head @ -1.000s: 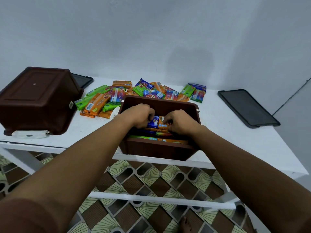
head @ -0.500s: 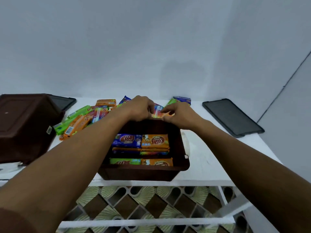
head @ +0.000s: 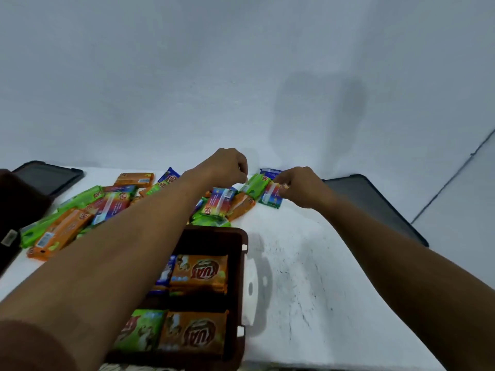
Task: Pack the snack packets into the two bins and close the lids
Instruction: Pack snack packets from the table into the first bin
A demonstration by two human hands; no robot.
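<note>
Right hand (head: 300,187) is pinching the rightmost packet (head: 271,196), which is lying far-to-near on the counter (head: 308,263). Left hand (head: 229,167) is curling just left of it, and I cannot tell if it is gripping anything. The bin (head: 242,266) is sitting nearer, leftward.

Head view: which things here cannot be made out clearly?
Open bin: its left half, hidden by the left forearm.
Second bin: cut off by the left edge.
Left hand: curled fingers hide whether it holds a packet.
Multicolour packet in the right hand: print too blurred to read.
</note>
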